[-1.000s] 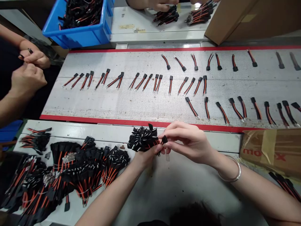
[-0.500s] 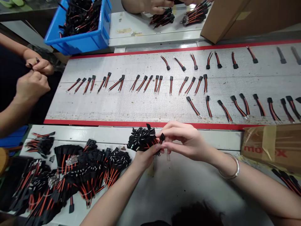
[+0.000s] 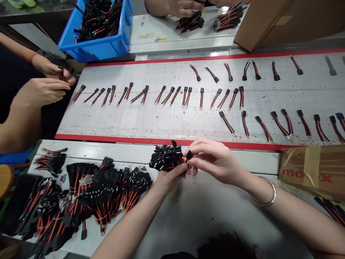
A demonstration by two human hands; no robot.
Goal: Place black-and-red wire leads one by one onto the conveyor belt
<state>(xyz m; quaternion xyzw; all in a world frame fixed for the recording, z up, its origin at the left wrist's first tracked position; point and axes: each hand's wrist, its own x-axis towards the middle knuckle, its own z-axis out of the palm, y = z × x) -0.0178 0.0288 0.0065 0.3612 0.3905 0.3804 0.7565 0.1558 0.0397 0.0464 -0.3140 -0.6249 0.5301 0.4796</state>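
Grey mesh conveyor belt (image 3: 151, 122) with red edges runs across the middle of the view, carrying rows of short red-and-black wire leads (image 3: 227, 123). Everything on it sits a little further right than in the last frame, as do the bench and crate, so I can't tell the belt's travel from my own head turning. One lead (image 3: 79, 92) has come into view at the belt's left end, just beside the fingers (image 3: 70, 81) of a co-worker at upper left, whose hands have gone from pinching together to lying flatter. Just below the belt's near red edge, at the centre, my left hand (image 3: 169, 181) is closed round a dense bundle of leads (image 3: 167, 157). My right hand (image 3: 215, 160) is narrow, thumb and fingertips pinching a single black connector (image 3: 189, 155) at the bundle's edge; that connector now sits slightly higher and further right. A metal bangle (image 3: 265, 205) circles my right wrist. Heaped harnesses (image 3: 107, 194) lie on the white bench (image 3: 215, 223) at lower left, a blue plastic crate (image 3: 107, 46) stands at upper left, and a second co-worker's hands (image 3: 175, 8) work at top centre.
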